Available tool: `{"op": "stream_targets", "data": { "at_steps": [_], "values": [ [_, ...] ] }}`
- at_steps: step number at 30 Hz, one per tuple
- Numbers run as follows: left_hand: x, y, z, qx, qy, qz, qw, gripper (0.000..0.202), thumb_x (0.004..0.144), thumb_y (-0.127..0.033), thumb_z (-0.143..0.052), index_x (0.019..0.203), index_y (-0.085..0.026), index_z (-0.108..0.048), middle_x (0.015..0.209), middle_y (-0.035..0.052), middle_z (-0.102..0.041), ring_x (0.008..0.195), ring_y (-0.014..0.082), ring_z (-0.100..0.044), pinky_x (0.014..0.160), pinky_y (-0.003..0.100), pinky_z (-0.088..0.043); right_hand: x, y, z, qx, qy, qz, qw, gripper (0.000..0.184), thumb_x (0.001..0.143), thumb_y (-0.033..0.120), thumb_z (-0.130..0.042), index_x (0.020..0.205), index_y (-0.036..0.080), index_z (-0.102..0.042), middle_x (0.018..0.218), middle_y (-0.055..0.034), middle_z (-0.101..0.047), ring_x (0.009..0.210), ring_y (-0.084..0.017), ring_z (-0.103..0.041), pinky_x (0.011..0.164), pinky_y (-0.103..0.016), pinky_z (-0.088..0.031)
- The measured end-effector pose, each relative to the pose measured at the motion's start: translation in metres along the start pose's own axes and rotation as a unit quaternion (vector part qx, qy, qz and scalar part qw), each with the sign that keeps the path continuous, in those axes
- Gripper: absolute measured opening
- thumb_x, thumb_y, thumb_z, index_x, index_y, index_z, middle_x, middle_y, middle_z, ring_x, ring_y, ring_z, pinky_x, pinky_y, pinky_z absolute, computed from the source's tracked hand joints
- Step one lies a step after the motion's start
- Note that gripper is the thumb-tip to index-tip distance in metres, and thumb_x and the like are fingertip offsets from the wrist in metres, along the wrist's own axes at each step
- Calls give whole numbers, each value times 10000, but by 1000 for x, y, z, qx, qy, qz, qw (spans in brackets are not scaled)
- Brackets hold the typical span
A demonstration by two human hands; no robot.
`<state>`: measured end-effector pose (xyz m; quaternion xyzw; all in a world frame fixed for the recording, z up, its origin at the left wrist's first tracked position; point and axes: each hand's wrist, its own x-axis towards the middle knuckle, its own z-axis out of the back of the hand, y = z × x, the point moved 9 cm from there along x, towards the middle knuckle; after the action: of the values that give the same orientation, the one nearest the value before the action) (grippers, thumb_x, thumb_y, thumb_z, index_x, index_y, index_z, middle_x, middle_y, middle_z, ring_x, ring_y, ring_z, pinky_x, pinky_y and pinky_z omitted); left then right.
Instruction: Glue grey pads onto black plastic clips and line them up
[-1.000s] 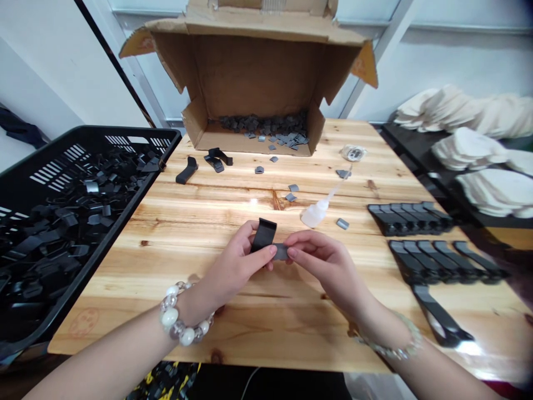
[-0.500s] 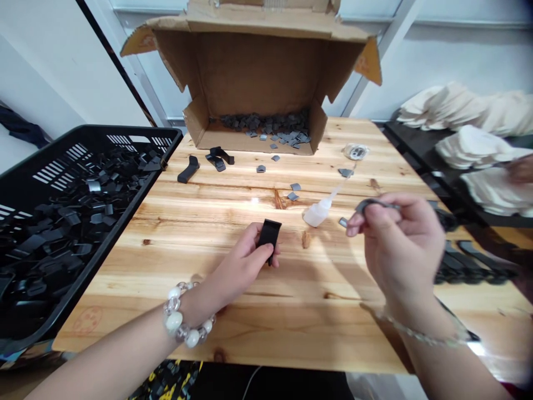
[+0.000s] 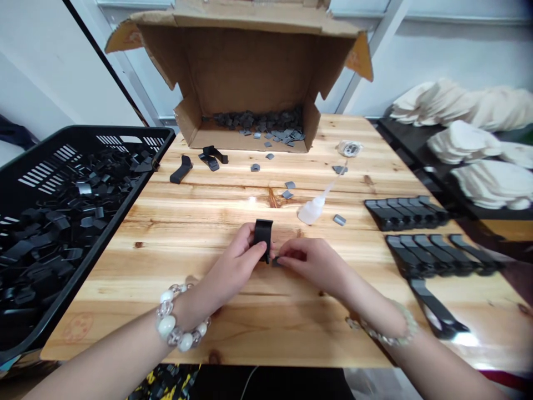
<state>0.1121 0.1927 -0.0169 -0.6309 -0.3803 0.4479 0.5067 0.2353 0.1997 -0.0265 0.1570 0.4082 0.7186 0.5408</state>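
My left hand point(image 3: 239, 253) is closed around a black curved plastic piece point(image 3: 263, 232), held upright above the wooden table with the thumb on its face. My right hand point(image 3: 310, 261) pinches a small grey pad point(image 3: 276, 261) close to the lower right edge of that piece; whether the two touch I cannot tell. Just beyond the hands, a white squeeze bottle point(image 3: 311, 211) with a thin nozzle leans on the table. One loose grey pad point(image 3: 339, 220) lies to its right, and a couple more grey pads point(image 3: 287, 194) lie behind it.
A black crate point(image 3: 137, 183) full of black pieces stands at left. At the back, an open cardboard box point(image 3: 250, 72) holds many grey pads. Rows of black pieces point(image 3: 437, 253) line the right side. White fabric stacks point(image 3: 462, 144) sit on a dark surface beyond.
My right hand has come left and down with the grey pad, now beside the black piece. My left hand keeps its grip. The other person's hand at far right has left view.
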Motion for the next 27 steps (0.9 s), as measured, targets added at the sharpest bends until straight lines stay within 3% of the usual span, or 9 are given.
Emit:
{"op": "stream_targets", "data": {
  "at_steps": [3,5,7,11,14,17,20,23,27],
  "values": [
    [0,4,2,3,-13,21,1000,131,885,-229,-483,1006,-180,-484,903,12,-620,860,133,-584,862,271,-445,0,0,-6,-24,4,-3,1000,144,787,164,-585,828,207,-717,705,6,-665,616,-105,-538,593,-232,-372],
    [1,3,1,4,-9,19,1000,131,885,-230,-474,1005,-178,-479,916,18,-624,840,134,-586,854,276,-448,0,-3,1,-21,-5,-8,1000,123,783,188,-599,847,206,-703,709,8,-663,619,-109,-547,584,-231,-373],
    [1,2,0,5,-4,9,1000,117,886,-220,-465,992,-172,-472,914,25,-620,835,136,-587,848,279,-451,-2,-8,19,-21,-28,-18,999,108,794,278,-618,805,192,-683,695,-1,-650,621,-117,-548,572,-235,-367],
    [1,2,1,8,-3,3,1000,123,901,-224,-449,1005,-166,-480,919,30,-615,867,149,-595,854,289,-463,-7,-33,68,-89,-91,-81,989,422,775,567,-616,626,173,-602,563,-6,-564,534,-124,-487,511,-256,-309],
    [0,3,2,32,-3,3,999,213,910,-238,-451,1102,-172,-518,1039,46,-639,995,167,-592,937,303,-441,-8,-44,95,-125,-184,-98,970,446,689,603,-695,755,172,-599,628,-12,-596,557,-144,-520,512,-259,-317],
    [-2,0,-1,65,14,-11,998,294,915,-250,-452,1189,-189,-538,1224,52,-613,1149,182,-549,1028,317,-398,-1,-42,92,-103,-232,-59,965,406,722,522,-703,905,174,-602,720,-27,-620,616,-161,-552,546,-268,-355],
    [-2,-3,-4,112,27,-19,993,342,906,-270,-459,1222,-176,-549,1308,69,-586,1196,202,-541,1041,333,-413,5,-33,81,-99,-249,-13,963,291,793,461,-633,804,171,-620,775,-55,-611,671,-167,-544,600,-289,-388],
    [-1,-3,-1,176,15,-33,984,423,902,-298,-456,1302,-173,-513,1392,73,-528,1278,216,-491,1092,355,-386,5,-28,81,-4,-274,22,961,241,784,404,-644,861,178,-613,882,-63,-631,755,-175,-573,664,-299,-438],
    [-1,-1,3,312,4,-64,948,475,916,-298,-422,1384,-221,-431,1437,45,-480,1326,223,-441,1143,418,-327,-2,-26,90,201,-298,48,932,258,757,324,-674,934,195,-538,870,-30,-649,758,-150,-609,658,-266,-478]
  ]
}}
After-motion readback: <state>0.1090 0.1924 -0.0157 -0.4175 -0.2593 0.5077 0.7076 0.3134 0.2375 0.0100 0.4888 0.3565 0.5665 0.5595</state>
